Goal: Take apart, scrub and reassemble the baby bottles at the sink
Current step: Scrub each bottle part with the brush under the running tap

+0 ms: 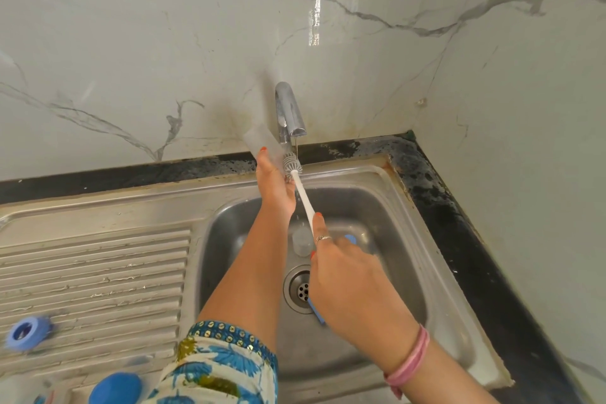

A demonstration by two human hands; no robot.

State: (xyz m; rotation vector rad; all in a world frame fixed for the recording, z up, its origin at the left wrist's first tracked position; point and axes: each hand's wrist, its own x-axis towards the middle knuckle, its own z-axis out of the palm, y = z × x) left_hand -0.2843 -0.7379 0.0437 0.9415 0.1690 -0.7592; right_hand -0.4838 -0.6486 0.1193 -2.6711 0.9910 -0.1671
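My left hand holds a clear bottle body tilted up beside the tap. My right hand grips the white handle of a bottle brush; its grey head sits at the bottle's mouth, under a thin stream of water. A small clear bottle part stands in the sink basin. A blue piece lies near the drain, partly hidden by my right hand. A blue screw ring rests on the ribbed drainboard.
A blue cap and blurred clear items sit at the bottom left edge. The drain is in the basin's middle. A dark counter edge and marble wall close off the back and right.
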